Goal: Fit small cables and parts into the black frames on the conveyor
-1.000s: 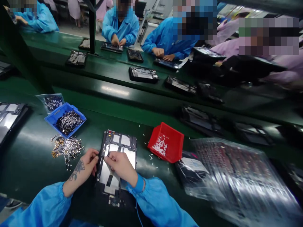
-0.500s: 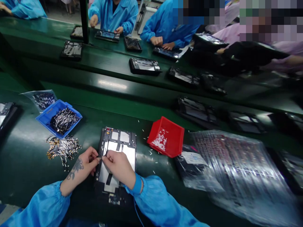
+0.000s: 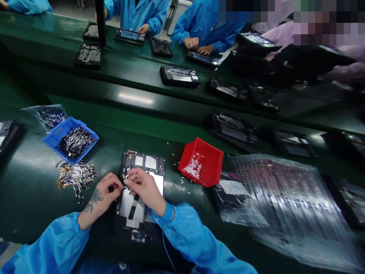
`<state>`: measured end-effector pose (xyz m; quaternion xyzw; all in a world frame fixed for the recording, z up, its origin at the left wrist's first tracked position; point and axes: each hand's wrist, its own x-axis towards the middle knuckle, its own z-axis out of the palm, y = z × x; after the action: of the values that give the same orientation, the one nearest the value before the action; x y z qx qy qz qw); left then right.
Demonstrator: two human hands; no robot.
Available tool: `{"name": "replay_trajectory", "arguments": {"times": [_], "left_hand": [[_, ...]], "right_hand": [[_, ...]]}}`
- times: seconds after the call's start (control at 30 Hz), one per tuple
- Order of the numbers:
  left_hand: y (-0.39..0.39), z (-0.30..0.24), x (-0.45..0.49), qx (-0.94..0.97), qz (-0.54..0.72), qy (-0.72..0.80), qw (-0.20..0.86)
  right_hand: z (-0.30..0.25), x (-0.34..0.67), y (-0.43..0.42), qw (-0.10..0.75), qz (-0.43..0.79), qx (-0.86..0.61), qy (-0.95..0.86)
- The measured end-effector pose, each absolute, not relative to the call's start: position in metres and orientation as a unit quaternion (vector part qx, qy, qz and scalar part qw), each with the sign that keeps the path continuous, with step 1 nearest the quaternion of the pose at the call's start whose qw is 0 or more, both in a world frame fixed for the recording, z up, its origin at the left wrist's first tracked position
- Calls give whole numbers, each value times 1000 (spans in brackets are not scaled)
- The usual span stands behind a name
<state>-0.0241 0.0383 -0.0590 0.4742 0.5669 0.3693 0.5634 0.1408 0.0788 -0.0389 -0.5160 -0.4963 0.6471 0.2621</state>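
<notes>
An opened tablet-like device (image 3: pixel 133 209), with white panels and a black strip inside, lies in front of me. At its upper left edge, my left hand (image 3: pixel 106 193) pinches a thin dark cable (image 3: pixel 124 186), mostly hidden by the fingertips. My right hand (image 3: pixel 146 190) reaches over the device from the right, its thumb and forefinger closed on the same cable, other fingers curled loosely. Left of the device, a blue bin (image 3: pixel 92 142) holds many short black and silver cables. Below that bin sits a loose pile of similar cables (image 3: pixel 75 175) with gold-coloured ends.
Right of the device stands a red bin (image 3: pixel 212 161) with small white pieces; a few lie scattered outside. Beyond it are a plastic bag (image 3: pixel 238 207) and a large clear-wrapped stack (image 3: pixel 296 209). Several similar devices (image 3: pixel 180 75) line the far shelf, where co-workers' hands (image 3: pixel 205 49) work.
My right-hand fingers have shifted slightly up and opened a little around the cable. The left hand stays at the device's left edge. The whole view has tilted slightly.
</notes>
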Motion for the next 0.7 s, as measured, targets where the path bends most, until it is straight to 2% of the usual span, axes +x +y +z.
{"name": "replay_trajectory", "arguments": {"times": [0.07, 0.2, 0.3, 0.47, 0.7], "left_hand": [[37, -60, -25, 484, 359, 555, 573], [36, -63, -28, 494, 350, 549, 576], [35, -62, -29, 516, 343, 545, 565], [35, -55, -29, 588, 315, 538, 515], [38, -49, -28, 611, 290, 537, 504]], "right_hand": [[-39, 146, 80, 249, 631, -534, -505], [-34, 153, 84, 270, 482, -546, -630], [-32, 154, 86, 269, 422, -540, -677], [-34, 153, 86, 241, 395, -553, -693], [-34, 153, 87, 224, 389, -556, -699]]}}
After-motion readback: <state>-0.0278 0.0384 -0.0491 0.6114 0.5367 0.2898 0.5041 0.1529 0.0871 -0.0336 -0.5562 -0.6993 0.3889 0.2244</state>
